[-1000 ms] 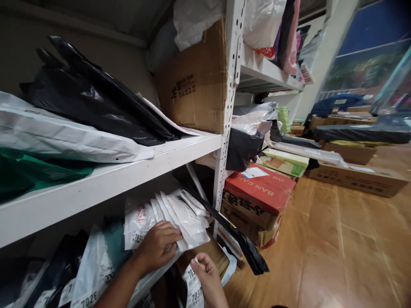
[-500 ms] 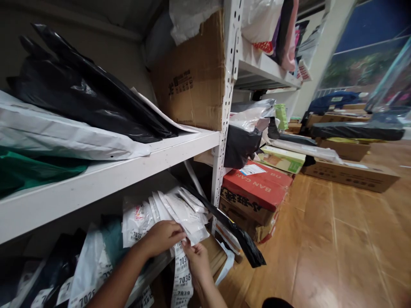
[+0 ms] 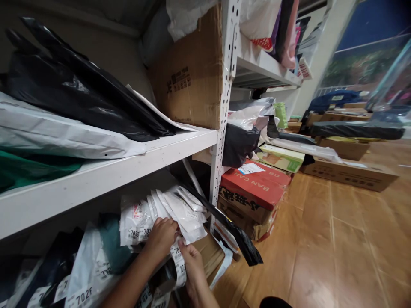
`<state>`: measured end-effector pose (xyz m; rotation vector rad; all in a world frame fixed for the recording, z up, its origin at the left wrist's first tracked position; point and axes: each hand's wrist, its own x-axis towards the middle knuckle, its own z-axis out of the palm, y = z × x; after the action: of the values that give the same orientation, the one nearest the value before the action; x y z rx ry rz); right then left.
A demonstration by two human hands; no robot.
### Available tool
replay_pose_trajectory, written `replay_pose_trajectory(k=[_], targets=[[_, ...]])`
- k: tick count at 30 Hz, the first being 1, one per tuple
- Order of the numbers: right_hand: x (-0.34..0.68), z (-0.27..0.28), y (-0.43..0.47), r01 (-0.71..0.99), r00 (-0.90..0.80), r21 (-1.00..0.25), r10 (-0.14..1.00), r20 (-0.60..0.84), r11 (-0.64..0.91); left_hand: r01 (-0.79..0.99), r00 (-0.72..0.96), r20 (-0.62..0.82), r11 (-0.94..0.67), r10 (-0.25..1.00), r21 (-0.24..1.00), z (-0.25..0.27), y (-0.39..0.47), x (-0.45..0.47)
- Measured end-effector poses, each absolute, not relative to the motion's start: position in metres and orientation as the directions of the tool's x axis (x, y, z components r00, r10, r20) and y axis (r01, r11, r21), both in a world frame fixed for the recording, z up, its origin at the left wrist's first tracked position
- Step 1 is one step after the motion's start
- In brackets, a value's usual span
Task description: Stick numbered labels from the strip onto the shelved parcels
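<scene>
At the far left of the frame, a green bag lies under a long white bag on the upper shelf, with glossy black bags heaped on top, their narrow ends pointing to the upper left. Below that shelf, in the lower left, dark bags stand in a row with a pale bag, its label beginning 702, and a teal bag just beside it. Right of these, at lower centre, white packets lean in an overlapping fan; the label on the leftmost reads 7033.

The left hand is at the packets' lower front, back of the hand uppermost and fingers curled nearly closed; its fingertips are partly hidden, so what it grips cannot be told. The label strip hangs just beside it, printed with numbers and bending back to the lower left in a loop. To its right, the right hand pinches the strip's upper part between thumb and fingers.

Above centre, a cardboard box stands against the white perforated post. A slim black package juts out past the post, down and to the right. Beyond it, a red box sits beside the wooden floor.
</scene>
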<state>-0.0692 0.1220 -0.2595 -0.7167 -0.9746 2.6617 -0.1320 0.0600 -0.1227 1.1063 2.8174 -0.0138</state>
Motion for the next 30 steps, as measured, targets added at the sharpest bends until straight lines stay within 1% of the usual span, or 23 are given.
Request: replay_pose_trajectory(k=[2,4,6,8,9,10,11,12,13,14,15,17,19,20,23,25,30], targets=[[-0.061,-0.258,0.123,0.003,-0.907,-0.623,0.260,-0.332,-0.782,0.662,-0.746,-0.085,0.749,0.661,0.018,-0.125,0.059,-0.129],[-0.051,-0.260,0.126,0.068,-0.918,-0.618,0.194,-0.347,-0.783,0.631,-0.775,-0.053,0.776,0.630,-0.001,-0.127,0.058,-0.126],[-0.042,-0.265,0.133,0.094,-0.889,-0.636,0.224,-0.400,-0.766,0.579,-0.815,0.008,0.815,0.579,-0.017,-0.131,0.057,-0.125],[-0.033,-0.269,0.142,0.078,-0.879,-0.648,0.254,-0.403,-0.758,0.545,-0.831,0.136,0.839,0.539,0.008,-0.134,0.053,-0.125],[-0.029,-0.269,0.148,0.068,-0.895,-0.647,0.239,-0.375,-0.759,0.578,-0.803,0.203,0.815,0.560,0.035,-0.135,0.050,-0.126],[-0.025,-0.268,0.154,0.062,-0.917,-0.641,0.210,-0.339,-0.765,0.650,-0.746,0.245,0.757,0.619,0.065,-0.135,0.046,-0.127],[-0.022,-0.266,0.159,0.053,-0.935,-0.631,0.184,-0.304,-0.774,0.739,-0.667,0.246,0.666,0.704,0.099,-0.135,0.042,-0.130],[-0.020,-0.263,0.164,0.039,-0.948,-0.623,0.168,-0.270,-0.781,0.819,-0.573,0.206,0.557,0.793,0.137,-0.134,0.038,-0.132],[-0.018,-0.258,0.168,0.021,-0.956,-0.620,0.165,-0.241,-0.784,0.868,-0.487,0.138,0.460,0.862,0.186,-0.132,0.034,-0.134],[-0.018,-0.253,0.170,-0.001,-0.961,-0.627,0.174,-0.215,-0.779,0.882,-0.428,0.067,0.400,0.901,0.249,-0.130,0.032,-0.135],[-0.019,-0.247,0.171,-0.022,-0.963,-0.641,0.188,-0.192,-0.768,0.868,-0.410,0.017,0.384,0.912,0.315,-0.127,0.030,-0.136],[-0.024,-0.238,0.169,-0.045,-0.967,-0.676,0.201,-0.155,-0.736,0.802,-0.464,-0.021,0.430,0.886,0.414,-0.120,0.031,-0.136],[-0.032,-0.234,0.163,-0.063,-0.971,-0.703,0.206,-0.121,-0.709,0.734,-0.550,-0.028,0.499,0.835,0.461,-0.114,0.037,-0.133],[-0.037,-0.235,0.159,-0.076,-0.971,-0.713,0.214,-0.106,-0.697,0.708,-0.589,-0.039,0.539,0.807,0.457,-0.112,0.042,-0.132],[-0.051,-0.244,0.150,-0.110,-0.958,-0.747,0.269,-0.095,-0.655,0.675,-0.656,-0.082,0.632,0.750,0.382,-0.108,0.054,-0.127],[-0.058,-0.250,0.146,-0.109,-0.944,-0.773,0.308,-0.116,-0.626,0.675,-0.668,-0.106,0.660,0.736,0.329,-0.108,0.059,-0.126],[-0.062,-0.251,0.143,-0.104,-0.863,-0.825,0.463,-0.203,-0.556,0.701,-0.676,-0.121,0.685,0.727,0.196,-0.112,0.064,-0.126]])
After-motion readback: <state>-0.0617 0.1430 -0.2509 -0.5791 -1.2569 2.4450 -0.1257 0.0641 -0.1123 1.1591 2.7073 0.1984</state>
